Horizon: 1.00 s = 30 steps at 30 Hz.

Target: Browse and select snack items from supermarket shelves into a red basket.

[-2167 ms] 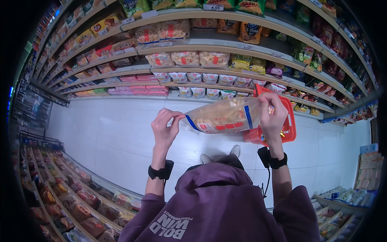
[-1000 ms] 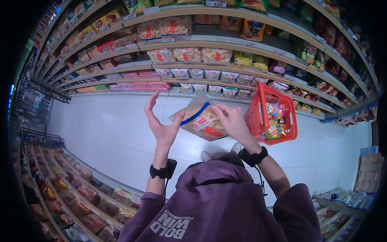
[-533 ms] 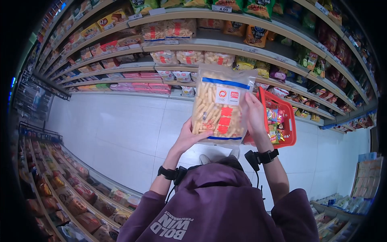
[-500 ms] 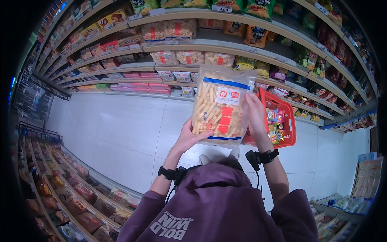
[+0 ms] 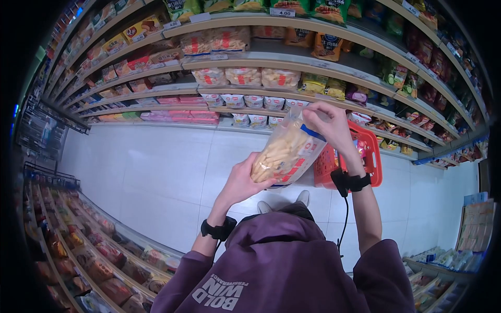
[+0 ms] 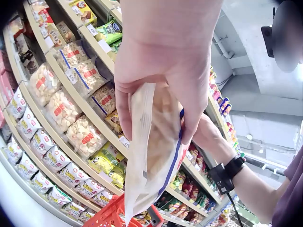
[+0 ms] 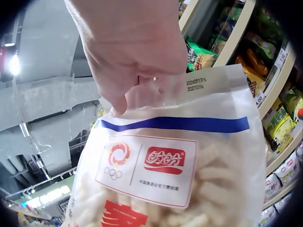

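Observation:
A clear bag of pale snack sticks (image 5: pixel 284 156) with blue bands and red lettering is held tilted in front of the body. My left hand (image 5: pixel 242 180) grips its lower end, thumb on one face and fingers on the other, as the left wrist view also shows. With my right hand (image 5: pixel 331 125) I pinch the bag's top edge, above the upper blue band. In the right wrist view, the snack bag (image 7: pixel 218 184) shows its printed front, and a date code is stamped by the fingers of my right hand (image 7: pixel 137 52).
A red shopping basket (image 5: pixel 326 169) holding snack packets is partly behind my right forearm. Shelves ahead carry similar snack bags (image 5: pixel 242 76) and white packets (image 5: pixel 253 100). Another shelf unit (image 5: pixel 109 245) runs along the lower left. Pale floor tiles (image 5: pixel 151 161) lie between them.
Half a second ago the bag's front faced up, with a hand at each side. Now it is turned and tilted, and my right hand has moved up to its top edge.

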Each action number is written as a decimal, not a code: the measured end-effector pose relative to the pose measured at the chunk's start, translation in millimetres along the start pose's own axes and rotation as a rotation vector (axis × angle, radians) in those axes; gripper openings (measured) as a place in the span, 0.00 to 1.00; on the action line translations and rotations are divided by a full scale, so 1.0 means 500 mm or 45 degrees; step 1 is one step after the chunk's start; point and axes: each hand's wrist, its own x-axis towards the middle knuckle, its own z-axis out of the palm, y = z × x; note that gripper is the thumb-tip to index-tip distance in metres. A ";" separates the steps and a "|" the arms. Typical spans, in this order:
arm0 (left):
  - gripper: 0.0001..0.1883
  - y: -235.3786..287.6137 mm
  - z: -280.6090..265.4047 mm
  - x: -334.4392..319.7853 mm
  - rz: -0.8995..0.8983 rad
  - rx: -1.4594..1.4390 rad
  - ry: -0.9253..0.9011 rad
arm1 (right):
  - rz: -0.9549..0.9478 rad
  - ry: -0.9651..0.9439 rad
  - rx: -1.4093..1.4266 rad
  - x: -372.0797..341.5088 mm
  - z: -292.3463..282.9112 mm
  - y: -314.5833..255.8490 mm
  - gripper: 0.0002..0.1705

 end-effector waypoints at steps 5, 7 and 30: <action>0.31 -0.028 0.005 -0.012 0.209 -0.211 0.346 | -0.049 0.249 0.287 -0.010 0.010 0.022 0.13; 0.29 -0.059 0.009 -0.017 0.301 -0.562 0.565 | -0.028 0.354 0.450 -0.012 0.001 0.034 0.15; 0.10 -0.106 -0.032 -0.010 0.115 -0.446 1.076 | 0.095 0.128 0.313 -0.071 0.011 0.124 0.10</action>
